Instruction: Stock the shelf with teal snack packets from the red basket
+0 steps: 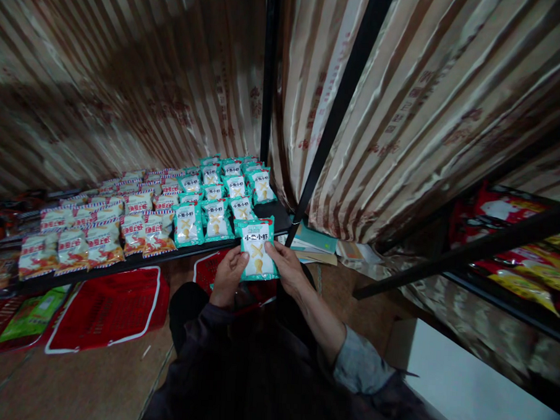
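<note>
Between my two hands a teal and white snack bag is held upright, its printed front facing me. My left hand grips the bag's left edge, thumb on the front. On the opposite edge, my right hand pinches it, with the fingers partly hidden behind. Just beyond the held bag, rows of matching teal snack bags stand on a low black shelf. To their left are rows of white and orange snack bags.
Red baskets with white handles sit on the floor below the shelf. Black metal posts rise in front of striped curtains. Books lie by the post. At right are a white box and red and yellow packets.
</note>
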